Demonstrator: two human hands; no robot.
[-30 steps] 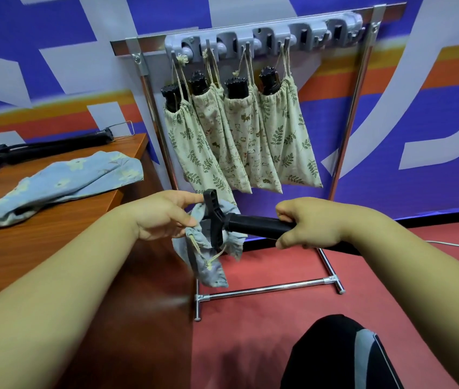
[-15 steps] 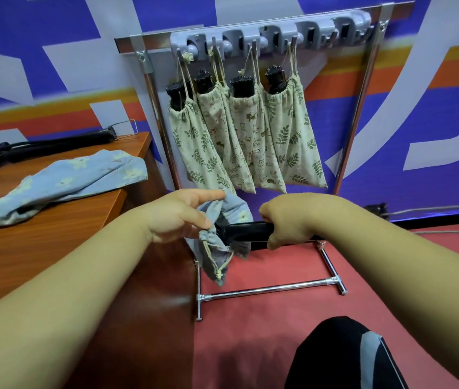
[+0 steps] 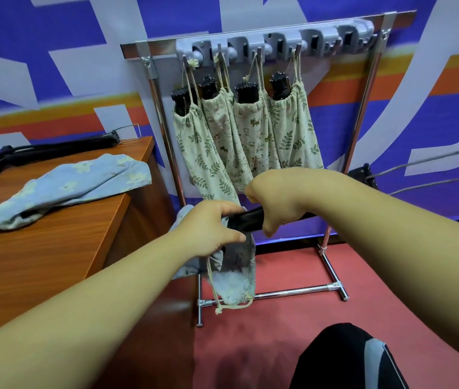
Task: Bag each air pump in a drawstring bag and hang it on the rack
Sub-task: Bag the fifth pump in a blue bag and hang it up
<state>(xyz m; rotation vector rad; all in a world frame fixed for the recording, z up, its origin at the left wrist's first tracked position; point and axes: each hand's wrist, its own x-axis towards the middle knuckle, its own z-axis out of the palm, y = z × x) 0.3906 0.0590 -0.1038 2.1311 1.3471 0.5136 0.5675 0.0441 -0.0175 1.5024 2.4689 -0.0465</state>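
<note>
My right hand point(image 3: 274, 202) grips the black barrel of an air pump point(image 3: 246, 221) held level in front of the rack. Its metal foot loop point(image 3: 419, 176) sticks out past my right forearm. My left hand point(image 3: 208, 230) holds the mouth of a blue drawstring bag point(image 3: 236, 272) around the pump's handle end, which is hidden inside. The rest of the bag hangs limp, its cord dangling. Behind, several cream patterned bags point(image 3: 246, 136) with pumps in them hang from the grey hook rail point(image 3: 276, 44) of the chrome rack point(image 3: 166, 141).
A wooden desk point(image 3: 54, 242) at my left carries another blue floral bag point(image 3: 68, 186) and a black pump point(image 3: 45, 151) near the wall. The rail's right-hand hooks point(image 3: 346, 40) are bare. The rack's foot bar point(image 3: 287, 292) stands on red floor; my knee point(image 3: 343, 357) is at the bottom.
The pump's handle end, bare a second ago, has slid into the bag's mouth. My hands have come closer together and the bag now hangs lower over the pump.
</note>
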